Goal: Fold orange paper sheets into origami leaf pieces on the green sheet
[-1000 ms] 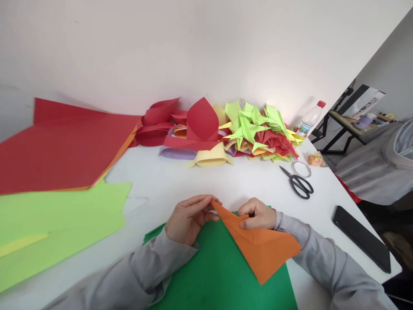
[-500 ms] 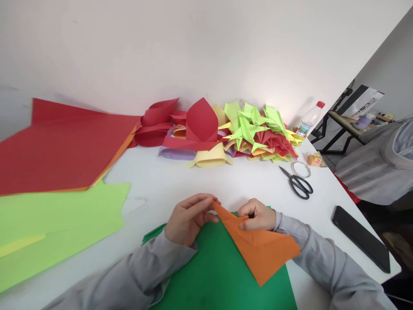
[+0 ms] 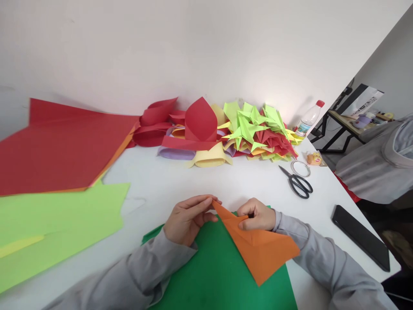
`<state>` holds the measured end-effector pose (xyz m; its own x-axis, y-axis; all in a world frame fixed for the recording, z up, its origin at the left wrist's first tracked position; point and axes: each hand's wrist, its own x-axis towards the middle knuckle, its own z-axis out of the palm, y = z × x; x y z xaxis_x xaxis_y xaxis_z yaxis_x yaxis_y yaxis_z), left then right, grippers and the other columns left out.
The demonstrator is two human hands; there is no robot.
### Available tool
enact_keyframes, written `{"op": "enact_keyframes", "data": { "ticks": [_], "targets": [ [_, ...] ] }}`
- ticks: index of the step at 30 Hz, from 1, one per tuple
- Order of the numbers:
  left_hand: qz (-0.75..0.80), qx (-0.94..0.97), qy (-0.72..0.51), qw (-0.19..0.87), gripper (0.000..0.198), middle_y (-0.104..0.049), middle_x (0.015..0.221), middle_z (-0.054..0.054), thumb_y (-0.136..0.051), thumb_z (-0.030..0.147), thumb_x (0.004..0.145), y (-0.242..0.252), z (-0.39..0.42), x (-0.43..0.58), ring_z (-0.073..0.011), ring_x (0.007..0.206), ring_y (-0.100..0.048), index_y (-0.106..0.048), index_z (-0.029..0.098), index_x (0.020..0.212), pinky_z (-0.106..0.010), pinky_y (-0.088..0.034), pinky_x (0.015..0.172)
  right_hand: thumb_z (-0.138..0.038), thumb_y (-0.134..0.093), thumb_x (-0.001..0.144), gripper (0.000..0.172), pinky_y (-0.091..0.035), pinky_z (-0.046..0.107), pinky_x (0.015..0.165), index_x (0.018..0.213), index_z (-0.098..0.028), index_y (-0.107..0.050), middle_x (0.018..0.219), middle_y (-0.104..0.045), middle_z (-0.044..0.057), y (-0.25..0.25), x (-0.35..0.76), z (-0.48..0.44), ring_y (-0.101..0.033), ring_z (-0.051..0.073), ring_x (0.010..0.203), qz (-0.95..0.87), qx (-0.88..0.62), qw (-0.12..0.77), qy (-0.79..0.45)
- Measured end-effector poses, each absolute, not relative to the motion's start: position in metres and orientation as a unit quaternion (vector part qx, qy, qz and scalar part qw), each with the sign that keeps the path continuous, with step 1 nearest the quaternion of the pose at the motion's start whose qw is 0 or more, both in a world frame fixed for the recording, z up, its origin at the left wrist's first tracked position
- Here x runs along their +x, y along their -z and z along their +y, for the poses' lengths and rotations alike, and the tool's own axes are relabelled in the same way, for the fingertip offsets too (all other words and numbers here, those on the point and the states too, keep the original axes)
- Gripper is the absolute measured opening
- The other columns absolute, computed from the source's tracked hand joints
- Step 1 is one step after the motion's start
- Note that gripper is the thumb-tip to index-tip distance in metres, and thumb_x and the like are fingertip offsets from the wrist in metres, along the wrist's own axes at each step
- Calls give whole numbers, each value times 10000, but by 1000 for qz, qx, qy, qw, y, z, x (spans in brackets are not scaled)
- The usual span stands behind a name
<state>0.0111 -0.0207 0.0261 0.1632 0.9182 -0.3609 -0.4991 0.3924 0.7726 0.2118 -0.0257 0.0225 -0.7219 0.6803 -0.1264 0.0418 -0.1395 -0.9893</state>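
Note:
A folded orange paper is held in both hands above a green sheet. My left hand pinches its narrow upper-left tip between thumb and fingers. On the paper's upper edge, my right hand grips a fold with its thumb in front and fingers curled behind. The wide part of the paper hangs down to the right, across the green sheet and in front of my right sleeve. Creases show across its middle.
Red sheets and light green sheets lie at left. Folded paper stars and red shapes line the wall. Scissors, tape, a bottle and a black phone are at right, with a person's grey shirt beyond.

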Motion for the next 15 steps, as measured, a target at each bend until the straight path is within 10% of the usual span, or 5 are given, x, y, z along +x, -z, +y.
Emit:
{"op": "enact_keyframes", "data": {
  "ticks": [15],
  "targets": [
    [408, 252, -504, 718, 274, -673, 605, -57, -855, 313, 443, -26, -21, 11, -156, 539, -600, -718, 114, 572, -220, -515, 396, -422, -678, 710, 461, -169, 219, 448, 493, -189, -346, 497, -272, -93, -23, 212, -26, -226, 42, 464, -607, -296, 223, -703]
  ]
}}
